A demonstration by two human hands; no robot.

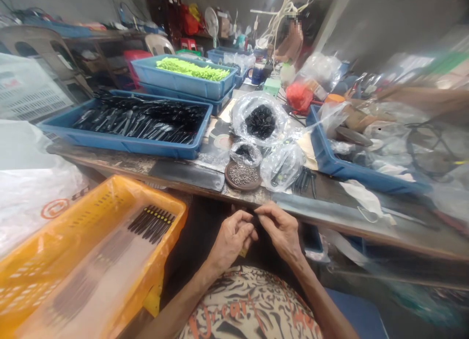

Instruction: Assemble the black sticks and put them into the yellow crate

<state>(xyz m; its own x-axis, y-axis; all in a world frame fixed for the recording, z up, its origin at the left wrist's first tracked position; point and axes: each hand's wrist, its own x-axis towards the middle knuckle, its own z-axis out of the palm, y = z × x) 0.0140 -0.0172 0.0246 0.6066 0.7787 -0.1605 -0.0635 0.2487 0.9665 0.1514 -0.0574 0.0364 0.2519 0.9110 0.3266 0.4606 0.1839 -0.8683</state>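
Observation:
My left hand and my right hand meet just before the table's front edge, fingers of both closed in a pinch. Whatever lies between the fingertips is dark and too small to make out against the dark background. Just beyond them stands a round brown dish of small metal pieces. Behind it are a small plastic bag and a larger plastic bag, both with black parts inside. Another clear bag sits to the right, beside several black pen-like pieces.
A yellow crate at the left holds rows of black pieces with yellow dots under and on plastic sheeting. Blue trays hold black parts and bright green parts. A cluttered blue tray stands right. A person is at the back.

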